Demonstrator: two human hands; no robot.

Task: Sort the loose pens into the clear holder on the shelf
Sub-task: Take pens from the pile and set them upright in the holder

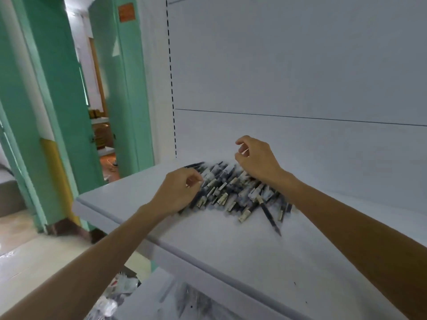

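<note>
A heap of several dark pens (233, 192) with pale clips lies on the white shelf (231, 250), and one pen (270, 218) sticks out toward me. My left hand (178, 192) rests at the heap's left edge with its fingers curled down onto the pens. Blur hides whether it pinches one. My right hand (256, 160) hovers above the far side of the heap, fingers loosely curled, and holds nothing. No clear holder is in view.
The shelf's white back panel (300, 77) rises right behind the pens. Its rounded front edge (138, 232) runs diagonally below my left forearm. A lower shelf holds clutter (120, 292). To the left stand green door frames (57, 112) and an open doorway.
</note>
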